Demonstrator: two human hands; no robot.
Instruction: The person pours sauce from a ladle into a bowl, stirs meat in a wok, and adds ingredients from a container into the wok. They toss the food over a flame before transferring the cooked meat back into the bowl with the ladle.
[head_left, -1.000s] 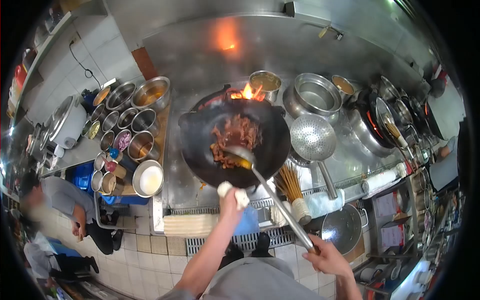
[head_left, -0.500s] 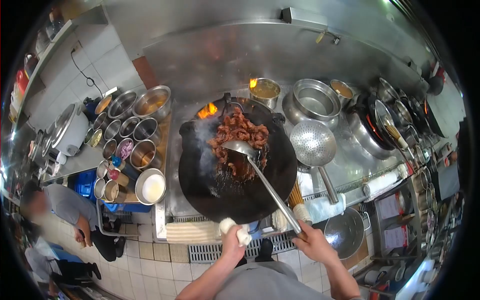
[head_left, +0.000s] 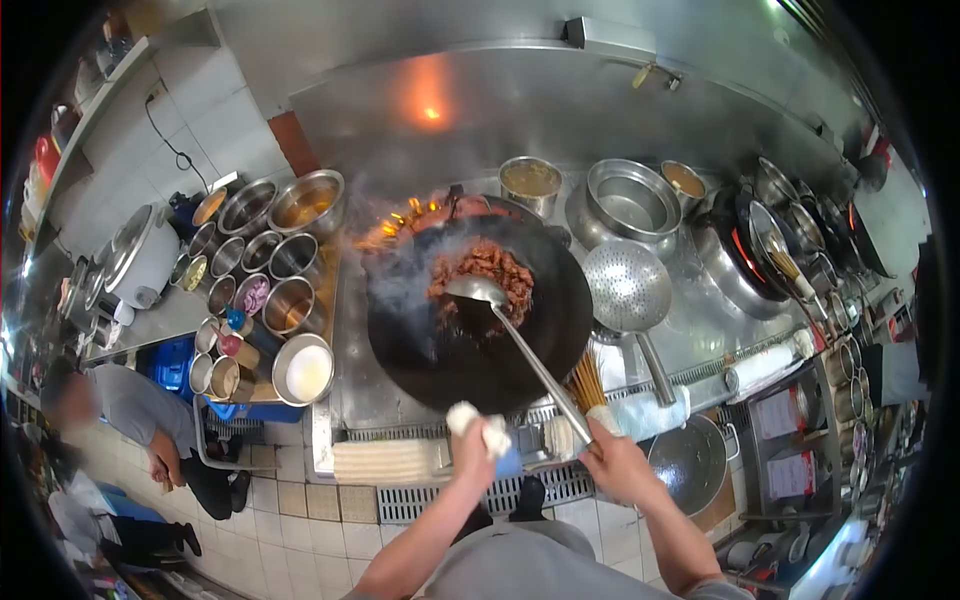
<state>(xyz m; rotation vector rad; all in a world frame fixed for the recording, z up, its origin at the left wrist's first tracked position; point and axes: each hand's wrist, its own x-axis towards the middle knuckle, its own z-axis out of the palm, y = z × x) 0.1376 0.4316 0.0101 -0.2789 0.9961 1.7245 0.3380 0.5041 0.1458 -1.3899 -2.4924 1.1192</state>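
White cloth (head_left: 495, 437) fills the curled left hand (head_left: 473, 456); the right hand (head_left: 621, 466) clasps a ladle (head_left: 541, 370). Flames (head_left: 412, 211) — behind the wok (head_left: 478, 370) — might scorch the meat (head_left: 492, 262).

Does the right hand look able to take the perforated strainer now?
Probably not at once: the right hand is closed around the ladle handle. Otherwise, the strainer handle seems near, with nothing visible across it.

Meat (head_left: 508, 268), ladle head (head_left: 476, 290) in wok (head_left: 465, 370). From wok: strainer (head_left: 625, 285) at 3 o'clock, brush (head_left: 589, 382) 4, rice cooker (head_left: 146, 270) 9.
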